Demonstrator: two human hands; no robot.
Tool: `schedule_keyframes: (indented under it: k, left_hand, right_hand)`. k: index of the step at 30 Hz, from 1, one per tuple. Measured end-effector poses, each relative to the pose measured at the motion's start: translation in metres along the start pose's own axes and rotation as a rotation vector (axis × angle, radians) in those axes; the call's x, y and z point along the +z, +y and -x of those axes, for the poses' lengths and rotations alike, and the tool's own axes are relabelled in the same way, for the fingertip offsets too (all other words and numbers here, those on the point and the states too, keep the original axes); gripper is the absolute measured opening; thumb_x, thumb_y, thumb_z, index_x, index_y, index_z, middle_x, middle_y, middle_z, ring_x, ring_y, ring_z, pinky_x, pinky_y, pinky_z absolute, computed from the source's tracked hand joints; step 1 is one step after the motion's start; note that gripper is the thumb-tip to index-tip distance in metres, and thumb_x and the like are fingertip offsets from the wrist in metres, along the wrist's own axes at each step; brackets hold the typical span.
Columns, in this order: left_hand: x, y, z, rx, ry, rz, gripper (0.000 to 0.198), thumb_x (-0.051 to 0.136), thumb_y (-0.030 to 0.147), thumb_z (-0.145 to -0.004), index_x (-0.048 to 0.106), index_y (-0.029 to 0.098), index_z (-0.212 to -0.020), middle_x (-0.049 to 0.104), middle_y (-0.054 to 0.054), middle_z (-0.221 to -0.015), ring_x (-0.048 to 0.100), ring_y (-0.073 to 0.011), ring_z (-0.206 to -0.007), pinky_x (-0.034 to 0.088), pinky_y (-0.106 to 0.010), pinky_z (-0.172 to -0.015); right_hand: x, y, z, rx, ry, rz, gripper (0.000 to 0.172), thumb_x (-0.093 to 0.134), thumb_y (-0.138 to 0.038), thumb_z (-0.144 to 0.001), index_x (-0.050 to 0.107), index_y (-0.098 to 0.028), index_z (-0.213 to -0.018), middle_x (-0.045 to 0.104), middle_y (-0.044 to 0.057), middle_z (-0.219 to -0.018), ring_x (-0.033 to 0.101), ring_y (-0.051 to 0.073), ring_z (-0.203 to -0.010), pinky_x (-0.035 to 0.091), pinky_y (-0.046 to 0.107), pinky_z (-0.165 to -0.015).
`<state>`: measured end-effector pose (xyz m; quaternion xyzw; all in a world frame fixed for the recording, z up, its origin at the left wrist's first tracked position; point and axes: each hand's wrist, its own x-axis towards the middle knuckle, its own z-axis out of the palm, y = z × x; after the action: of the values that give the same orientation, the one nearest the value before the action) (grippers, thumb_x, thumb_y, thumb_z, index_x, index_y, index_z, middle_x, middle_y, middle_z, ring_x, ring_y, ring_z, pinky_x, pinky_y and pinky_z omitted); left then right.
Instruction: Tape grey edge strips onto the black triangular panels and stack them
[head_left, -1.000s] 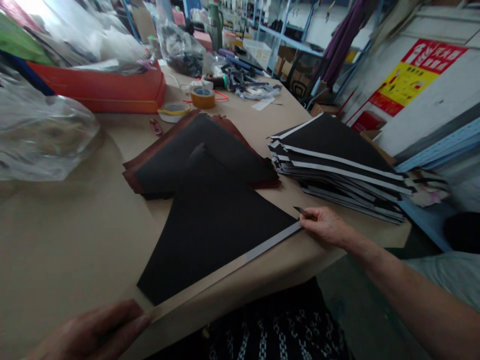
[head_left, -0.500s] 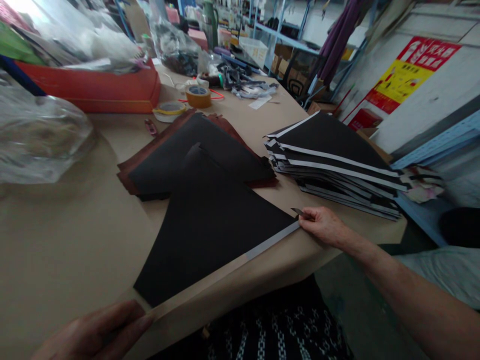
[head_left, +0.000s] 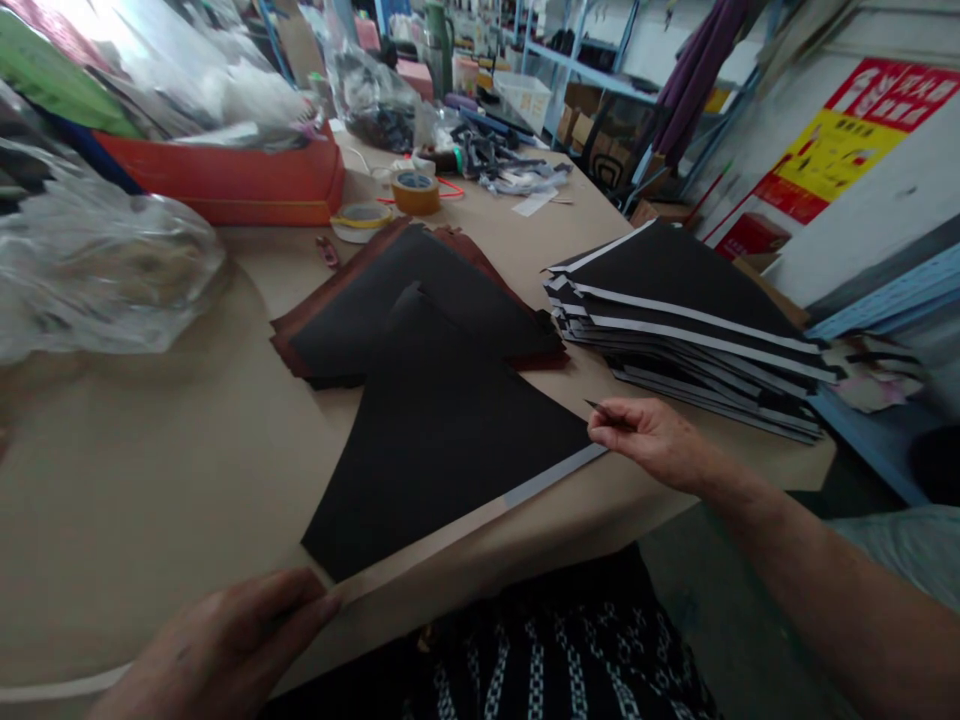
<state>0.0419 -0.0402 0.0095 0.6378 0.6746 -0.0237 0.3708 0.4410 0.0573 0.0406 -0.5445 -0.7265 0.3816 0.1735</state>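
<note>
A black triangular sheet (head_left: 442,440) lies on the tan table (head_left: 150,470) with a grey tape strip (head_left: 551,473) along its near edge. My right hand (head_left: 649,440) rests at the sheet's right corner, fingers closed on a thin dark blade whose tip (head_left: 596,407) pokes out. My left hand (head_left: 225,645) pinches the near left end of the strip, where tan backing peels away from the sheet's edge.
A pile of dark brown and black sheets (head_left: 390,300) lies behind. A stack of black sheets with white edges (head_left: 690,320) sits at the right. Tape rolls (head_left: 415,190), a red box (head_left: 232,180) and plastic bags (head_left: 97,270) crowd the far side.
The tan backing has been peeled further along the strip, so less grey shows. My right hand has lifted slightly at the corner. The view has shifted a little.
</note>
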Motion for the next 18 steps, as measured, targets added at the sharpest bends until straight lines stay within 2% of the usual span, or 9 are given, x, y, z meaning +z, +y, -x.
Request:
schedule_keyframes:
  k: [3,6,8,12,18]
  left_hand:
    - [-0.007,0.017,0.005,-0.044,-0.045,-0.014,0.048,0.037,0.063,-0.072,0.062,0.025,-0.062,0.06,0.0,-0.055,0.054,-0.018,-0.055,0.039,-0.03,-0.057]
    - [-0.011,0.026,0.01,-0.028,-0.047,-0.011,0.045,0.038,0.058,-0.076,0.062,0.021,-0.065,0.061,-0.002,-0.06,0.054,-0.0169,-0.059,0.039,-0.029,-0.058]
    - [-0.012,0.025,0.014,0.0,-0.034,-0.012,0.044,0.038,0.055,-0.078,0.06,0.019,-0.064,0.058,-0.001,-0.059,0.052,-0.015,-0.058,0.037,-0.027,-0.056]
    - [-0.02,0.009,0.021,-0.002,0.011,-0.034,0.042,0.041,0.051,-0.08,0.059,0.018,-0.062,0.055,-0.001,-0.057,0.049,-0.0131,-0.056,0.033,-0.027,-0.054]
    - [-0.045,-0.035,0.039,-0.163,0.053,0.011,0.037,0.048,0.049,-0.076,0.063,0.017,-0.064,0.053,0.0,-0.055,0.047,-0.0134,-0.055,0.033,-0.027,-0.054]
  right_hand:
    - [0.012,0.003,-0.011,-0.021,-0.107,-0.154,0.021,0.054,-0.035,-0.082,0.054,-0.017,-0.071,0.046,-0.002,-0.065,0.041,0.011,-0.062,0.034,0.025,-0.061]
    - [0.023,0.016,-0.018,0.023,-0.092,-0.179,0.026,0.054,-0.04,-0.08,0.05,-0.018,-0.068,0.04,-0.004,-0.06,0.036,0.01,-0.057,0.031,0.024,-0.057]
    - [0.027,0.022,-0.019,0.028,-0.087,-0.116,0.027,0.054,-0.041,-0.08,0.049,-0.019,-0.068,0.04,-0.004,-0.061,0.036,0.01,-0.057,0.031,0.024,-0.057]
    - [0.029,0.023,-0.015,0.01,-0.121,0.102,0.021,0.055,-0.039,-0.08,0.054,-0.019,-0.072,0.049,-0.003,-0.064,0.042,0.012,-0.061,0.033,0.025,-0.059]
    - [0.031,0.025,-0.012,0.052,-0.155,0.207,0.024,0.053,-0.044,-0.079,0.059,-0.021,-0.079,0.061,0.003,-0.075,0.054,0.018,-0.07,0.039,0.029,-0.066]
